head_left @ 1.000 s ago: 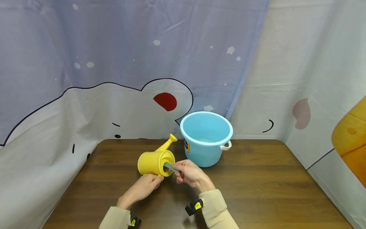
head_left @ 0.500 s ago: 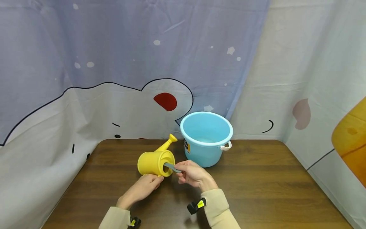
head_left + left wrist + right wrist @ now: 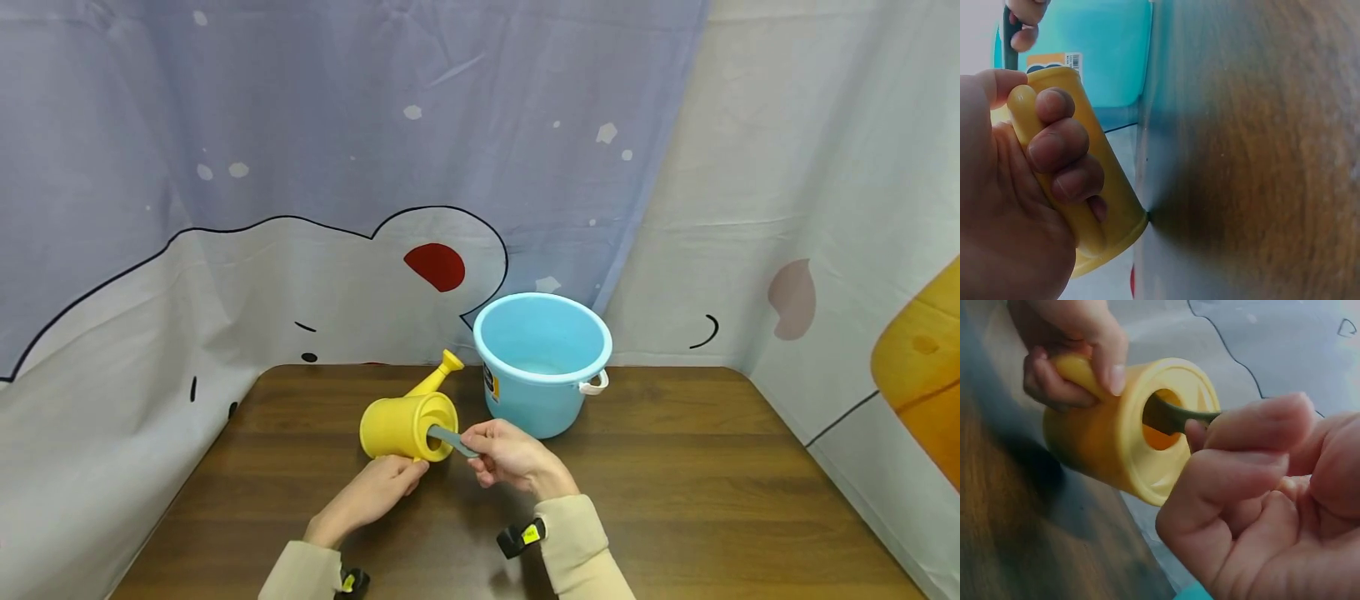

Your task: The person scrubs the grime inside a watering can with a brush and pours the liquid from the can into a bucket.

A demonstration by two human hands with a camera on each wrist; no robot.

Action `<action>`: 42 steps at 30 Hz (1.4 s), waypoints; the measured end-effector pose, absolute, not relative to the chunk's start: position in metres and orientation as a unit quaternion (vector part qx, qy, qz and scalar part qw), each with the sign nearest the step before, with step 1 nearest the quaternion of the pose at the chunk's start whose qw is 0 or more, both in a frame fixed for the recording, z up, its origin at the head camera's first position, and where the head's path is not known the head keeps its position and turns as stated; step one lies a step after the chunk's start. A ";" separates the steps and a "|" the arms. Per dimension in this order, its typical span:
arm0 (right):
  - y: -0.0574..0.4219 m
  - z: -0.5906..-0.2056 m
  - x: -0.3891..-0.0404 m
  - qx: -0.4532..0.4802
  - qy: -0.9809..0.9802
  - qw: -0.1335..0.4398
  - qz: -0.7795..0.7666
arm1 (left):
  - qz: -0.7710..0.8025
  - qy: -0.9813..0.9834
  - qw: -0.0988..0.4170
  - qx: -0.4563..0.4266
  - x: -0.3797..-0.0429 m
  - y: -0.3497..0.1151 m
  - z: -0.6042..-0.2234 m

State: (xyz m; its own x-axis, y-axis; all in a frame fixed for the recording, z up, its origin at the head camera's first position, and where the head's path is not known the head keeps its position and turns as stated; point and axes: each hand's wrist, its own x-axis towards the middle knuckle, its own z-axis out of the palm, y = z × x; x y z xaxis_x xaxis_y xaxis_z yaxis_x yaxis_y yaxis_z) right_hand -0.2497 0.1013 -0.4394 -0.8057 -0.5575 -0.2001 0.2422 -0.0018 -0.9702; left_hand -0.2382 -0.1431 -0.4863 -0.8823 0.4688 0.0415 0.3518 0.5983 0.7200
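A yellow watering can is tilted on its side above the table, its round top opening turned to the right and its spout pointing up and away. My left hand grips it by the handle, fingers curled round. My right hand pinches the end of a slim grey tool between thumb and fingers. In the right wrist view the tool passes through the can's opening and looks wider inside; its far end is hidden within the can, so its kind does not show.
A light blue bucket with a white handle stands at the back of the brown wooden table, just right of the can's spout. A printed curtain hangs behind the table and along its sides.
My right hand has shifted slightly to the right with the grey tool, and a little more of the tool shows outside the can. The left hand and watering can have stayed almost still.
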 end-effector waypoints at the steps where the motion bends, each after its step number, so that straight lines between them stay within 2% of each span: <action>1: 0.099 -0.439 -0.249 -0.122 0.652 0.285 -0.692 | 0.385 0.890 0.077 0.231 -0.238 -0.143 -0.486; 13: 0.072 -0.439 -0.238 -0.080 0.724 0.219 -0.650 | 0.384 0.890 0.074 0.236 -0.237 -0.142 -0.484; 16: 0.070 -0.439 -0.237 -0.077 0.730 0.218 -0.644 | 0.386 0.888 0.076 0.237 -0.236 -0.142 -0.484; 22: 0.070 -0.438 -0.236 -0.124 0.771 0.212 -0.588 | 0.389 0.886 0.082 0.240 -0.236 -0.143 -0.483; 27: 0.067 -0.438 -0.236 -0.166 0.851 0.150 -0.475 | 0.387 0.886 0.080 0.242 -0.236 -0.143 -0.484; 33: 0.066 -0.438 -0.238 -0.149 0.893 0.047 -0.422 | 0.389 0.886 0.084 0.238 -0.236 -0.143 -0.484; 37: 0.068 -0.437 -0.239 -0.143 0.879 0.029 -0.453 | 0.387 0.887 0.083 0.237 -0.236 -0.144 -0.484; 42: 0.074 -0.433 -0.240 -0.185 0.873 0.019 -0.450 | 0.387 0.888 0.084 0.233 -0.236 -0.144 -0.483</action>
State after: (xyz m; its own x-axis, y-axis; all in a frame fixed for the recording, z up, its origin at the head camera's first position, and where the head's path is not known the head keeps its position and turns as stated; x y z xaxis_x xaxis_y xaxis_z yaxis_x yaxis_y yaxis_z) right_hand -0.2402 0.0741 -0.4330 -0.9308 -0.3406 0.1328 -0.3059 0.5265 -0.7932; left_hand -0.2360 -0.1442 -0.4826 -0.8769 0.4796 0.0311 0.3490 0.5911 0.7272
